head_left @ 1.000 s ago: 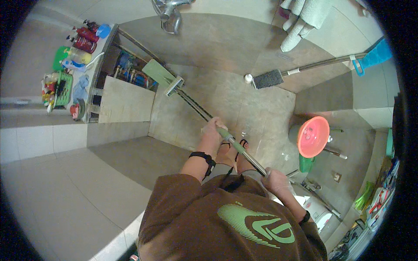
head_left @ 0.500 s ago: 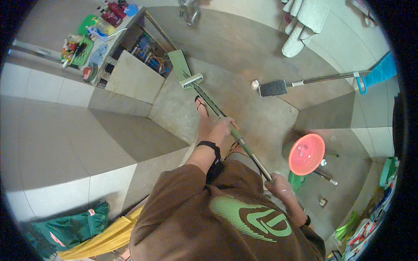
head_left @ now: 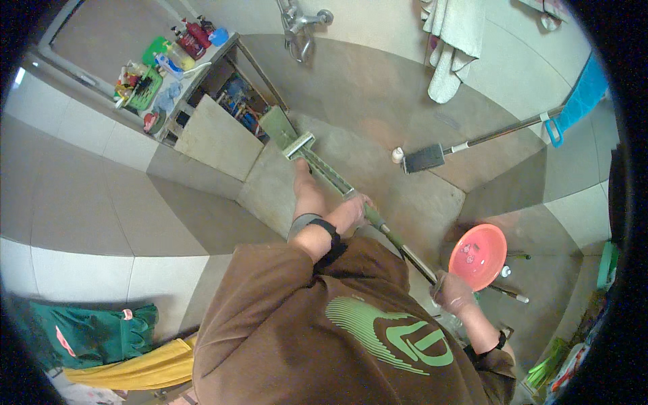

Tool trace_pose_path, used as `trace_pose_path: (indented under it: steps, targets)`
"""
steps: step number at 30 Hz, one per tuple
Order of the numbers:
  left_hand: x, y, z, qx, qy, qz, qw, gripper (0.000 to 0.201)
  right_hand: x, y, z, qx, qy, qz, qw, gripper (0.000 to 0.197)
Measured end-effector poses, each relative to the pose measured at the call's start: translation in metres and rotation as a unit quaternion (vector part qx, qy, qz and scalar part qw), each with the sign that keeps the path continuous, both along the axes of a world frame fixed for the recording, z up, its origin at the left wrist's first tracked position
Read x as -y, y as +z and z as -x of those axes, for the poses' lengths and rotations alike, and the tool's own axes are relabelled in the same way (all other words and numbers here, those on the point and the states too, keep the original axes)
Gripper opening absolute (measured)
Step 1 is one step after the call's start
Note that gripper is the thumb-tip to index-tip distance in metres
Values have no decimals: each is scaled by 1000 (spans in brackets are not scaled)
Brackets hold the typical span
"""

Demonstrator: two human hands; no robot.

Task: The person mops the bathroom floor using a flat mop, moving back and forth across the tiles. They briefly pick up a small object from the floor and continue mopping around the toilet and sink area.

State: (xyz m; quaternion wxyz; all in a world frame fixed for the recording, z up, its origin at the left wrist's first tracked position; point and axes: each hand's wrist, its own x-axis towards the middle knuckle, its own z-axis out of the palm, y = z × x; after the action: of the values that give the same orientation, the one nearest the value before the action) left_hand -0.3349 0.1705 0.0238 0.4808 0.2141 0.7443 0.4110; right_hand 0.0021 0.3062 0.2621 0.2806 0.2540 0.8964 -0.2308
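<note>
"Mop (head_left: 378, 219): position and hold?"

"Slanted in front of the person, from the right side out toward the cabinet at far left. Nearest, the right hand (head_left: 453, 292) is wrapped round the upper end of the pole. The left hand (head_left: 351, 210) is closed round it farther down. The hands are well apart from each other."

"Appearance of the mop, top to bottom?"

"Upper pole: bare metal, shiny, with dark and green lengths. Next to the left hand, a green grip. Beyond that hand, a long slotted section (head_left: 327, 172), green along its edges, passing above a leg (head_left: 307, 192). Then a pale crossbar (head_left: 299, 146) set square to the pole. At the far end, a flat, oblong plate (head_left: 277, 126), dull green."

"Is the plate on the floor (head_left: 405, 202)?"

"Contact cannot be told from this angle. It sits just beside the cabinet (head_left: 216, 138)."

"Surroundings, near to far?"

"Pink basin (head_left: 487, 262) near the right hand, with small items inside, too small to identify. Farther off, a brush (head_left: 424, 158) with a grey, oblong head, its pole running up toward a blue dustpan (head_left: 580, 98). Bottles (head_left: 192, 44) stand on the cabinet. A white towel (head_left: 453, 50) hangs at the far wall, and a metal tap (head_left: 293, 23) is fixed there."
</note>
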Motion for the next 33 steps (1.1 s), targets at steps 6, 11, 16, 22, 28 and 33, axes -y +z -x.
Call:
trace_pose_path:
  steps: [6, 11, 16, 22, 28, 33]
  targets:
    - [57, 0, 6, -8, 5, -58, 998, 14, 22, -49, 9, 25, -4, 15, 1000, 24]
    - [91, -14, 19, -10, 178, 26, 984, 14, 67, -106, 53, 38, -42, 85, 995, 25]
    - [102, -25, 35, 125, 312, 36, 941, 19, 97, -98, 110, 56, -90, 107, 989, 33]
    - [109, -19, 41, -278, 153, 2, 948, 23, 103, -54, 173, 188, -48, 60, 979, 48]
    - [92, -22, 56, 31, 271, -61, 960, 19, 99, -30, 207, 192, -40, 37, 980, 51]
    - [97, -20, 95, 193, 383, -16, 903, 18, 103, 4, 232, 196, -39, 55, 978, 49]
